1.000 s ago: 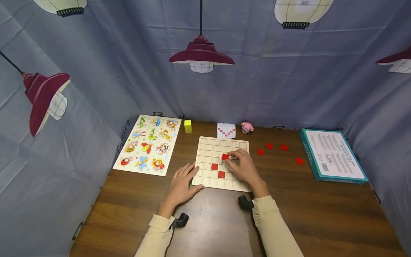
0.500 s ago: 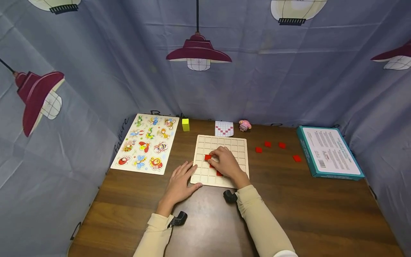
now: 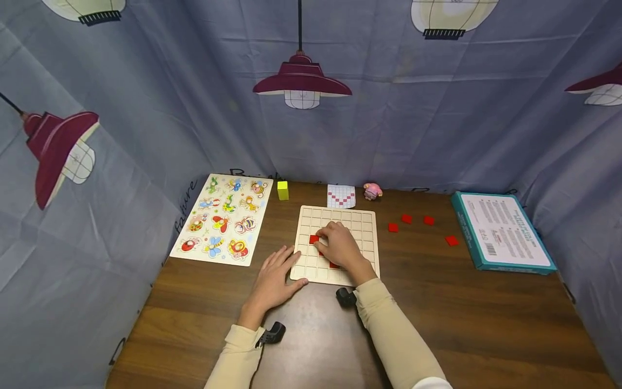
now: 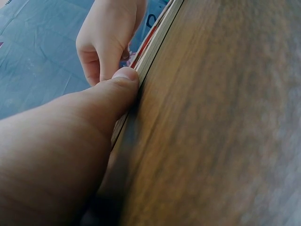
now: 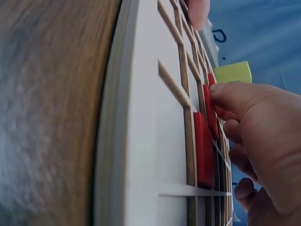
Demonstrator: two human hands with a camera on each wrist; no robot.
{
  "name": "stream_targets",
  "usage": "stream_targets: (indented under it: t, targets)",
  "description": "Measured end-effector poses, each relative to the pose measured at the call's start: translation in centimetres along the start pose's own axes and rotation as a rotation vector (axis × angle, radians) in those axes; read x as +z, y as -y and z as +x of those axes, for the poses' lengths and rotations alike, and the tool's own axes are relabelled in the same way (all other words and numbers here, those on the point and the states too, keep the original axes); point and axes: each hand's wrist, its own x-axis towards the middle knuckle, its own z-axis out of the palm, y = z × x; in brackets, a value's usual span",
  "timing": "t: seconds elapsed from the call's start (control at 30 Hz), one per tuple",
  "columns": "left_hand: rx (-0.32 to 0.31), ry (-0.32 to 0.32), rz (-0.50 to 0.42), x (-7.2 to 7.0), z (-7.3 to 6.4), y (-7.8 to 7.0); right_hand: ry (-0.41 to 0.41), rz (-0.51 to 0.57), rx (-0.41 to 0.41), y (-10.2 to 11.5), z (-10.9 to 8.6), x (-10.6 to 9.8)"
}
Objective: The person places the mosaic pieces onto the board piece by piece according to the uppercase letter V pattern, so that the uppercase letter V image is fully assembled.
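Here's the right hand [image 3: 342, 247] over the left half of the grid board [image 3: 305, 271], thumb and fingers drawn together and clamped on a red tile [image 3: 313, 239], which sits low at the board's squares. Two more red tiles [image 3: 333, 265] lie nearer and to the right, partly hidden under that hand. Over on the left, the left hand [image 3: 273, 278] lies with fingers extended and thumb spread apart, touching the board's near left corner; the thumb tip rests on its near edge. Four loose tiles [image 3: 393, 228] lie right of the board, on the table [image 3: 486, 324], with a teal box [image 3: 505, 231] farther right. Beyond the board's far edge, a pattern card [image 3: 341, 196] lies between a yellow block [image 3: 283, 190] and a pink toy [image 3: 372, 190]; a picture puzzle [image 3: 221, 221] lies at left.
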Motion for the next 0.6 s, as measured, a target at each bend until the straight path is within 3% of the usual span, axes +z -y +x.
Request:
stream_targets:
  t: [0.43, 0.6]
  targets:
    - [0.003, 0.001, -0.003, 0.3, 0.2, -0.1, 0.005, 0.072, 0.043, 0.0, -0.1, -0.3]
    - [-0.012, 0.013, 0.004, 0.4, 0.2, 0.1, -0.05, 0.178, 0.074, -1.3, -0.8, -1.1]
